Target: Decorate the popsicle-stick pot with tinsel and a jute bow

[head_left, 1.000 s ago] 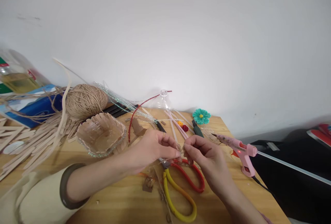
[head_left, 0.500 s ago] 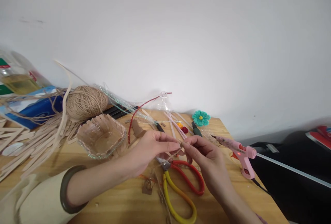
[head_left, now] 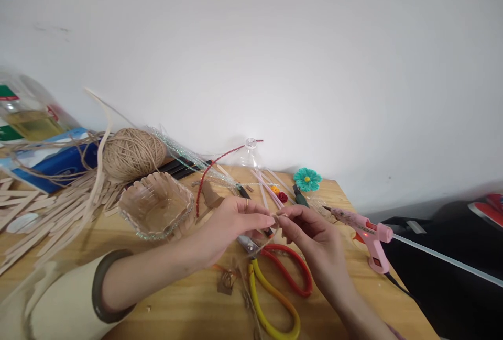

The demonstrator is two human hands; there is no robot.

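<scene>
Twine (head_left: 264,245) slants down-left from the fingertips, pinched between the left hand (head_left: 245,219) and right hand (head_left: 304,227), thumbs basically closed on it.

Cream sleeve (head_left: 74,290), dark cuff (head_left: 102,285), gold ring (head_left: 247,204)

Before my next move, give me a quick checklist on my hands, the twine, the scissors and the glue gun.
1. Left hand pinching the short twine: ok.
2. Right hand pinching it too: ok.
3. Space beneath the hands free of tools: not ok, the scissors lie there.
4. Glue gun light on: ok, it glows red.
5. Glue stick in the gun: ok, it sticks out the back.
6. Nozzle hot: cannot tell.
</scene>
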